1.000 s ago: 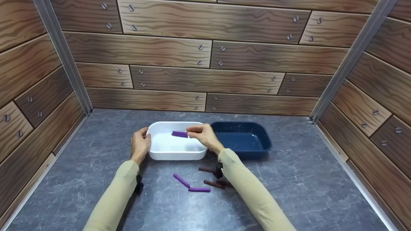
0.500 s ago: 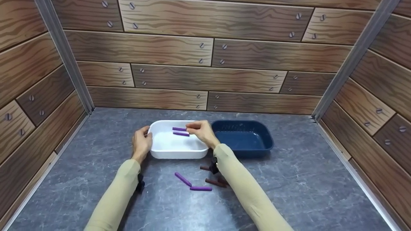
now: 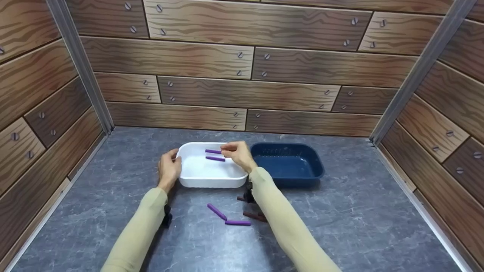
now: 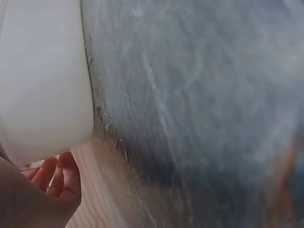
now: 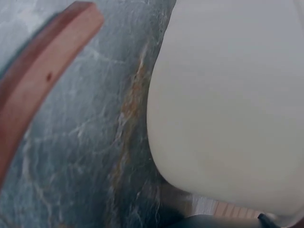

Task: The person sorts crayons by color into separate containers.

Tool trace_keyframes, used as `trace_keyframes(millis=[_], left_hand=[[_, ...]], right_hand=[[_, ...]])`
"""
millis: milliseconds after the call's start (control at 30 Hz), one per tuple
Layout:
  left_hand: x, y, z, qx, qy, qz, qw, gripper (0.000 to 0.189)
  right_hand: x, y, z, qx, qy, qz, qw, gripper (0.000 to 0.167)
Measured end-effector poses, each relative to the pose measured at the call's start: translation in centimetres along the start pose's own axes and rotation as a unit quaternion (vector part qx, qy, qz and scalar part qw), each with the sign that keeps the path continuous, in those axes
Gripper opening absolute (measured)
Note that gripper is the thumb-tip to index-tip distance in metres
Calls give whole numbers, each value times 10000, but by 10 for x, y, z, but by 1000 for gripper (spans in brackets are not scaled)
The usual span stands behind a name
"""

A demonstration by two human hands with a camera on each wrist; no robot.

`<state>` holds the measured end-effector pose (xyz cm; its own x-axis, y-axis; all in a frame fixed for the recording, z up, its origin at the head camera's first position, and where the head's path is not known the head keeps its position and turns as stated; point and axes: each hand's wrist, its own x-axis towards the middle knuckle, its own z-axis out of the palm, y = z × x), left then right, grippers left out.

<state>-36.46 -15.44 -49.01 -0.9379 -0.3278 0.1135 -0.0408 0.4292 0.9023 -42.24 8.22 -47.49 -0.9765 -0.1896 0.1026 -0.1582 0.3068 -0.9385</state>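
Observation:
My left hand [image 3: 168,167] grips the left end of a white tray [image 3: 211,183], thumb at the rim and fingers outside. In the left wrist view its curled fingers [image 4: 70,178] show at the tray's end. Over the tray's right part, my right hand [image 3: 239,155] pinches the right end of a slim purple stick [image 3: 213,151] near the back wall. Another purple stick [image 3: 215,158] lies inside the tray, just in front of it and roughly parallel. The right wrist view shows mostly the tray's outer wall [image 5: 228,109]; the right fingers are hidden there.
A dark blue tray [image 3: 291,182] stands right of the white one. On the grey table in front lie two purple sticks, one slanted [image 3: 216,211] and one level [image 3: 238,223]. Brown sticks [image 3: 254,216] lie partly under the right forearm. Wood-patterned walls enclose the table.
My right hand has shifted the pinched purple stick towards the tray's back, opening a gap between it and the other stick. The left hand stays on the tray.

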Motion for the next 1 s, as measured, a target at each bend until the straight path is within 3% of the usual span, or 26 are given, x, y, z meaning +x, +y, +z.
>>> trace_keyframes(millis=[300,567,1000], left_hand=[[0,1,-2,46,-6,-42,10000,40],[0,1,2,-58,4,43,10000,40],[0,0,0,57,68,109,9999,40]], right_hand=[[2,0,3,197,47,-91,9998,21],[0,0,0,-467,160,14,9988,25],[-2,-3,-1,201,-35,-270,9994,29]])
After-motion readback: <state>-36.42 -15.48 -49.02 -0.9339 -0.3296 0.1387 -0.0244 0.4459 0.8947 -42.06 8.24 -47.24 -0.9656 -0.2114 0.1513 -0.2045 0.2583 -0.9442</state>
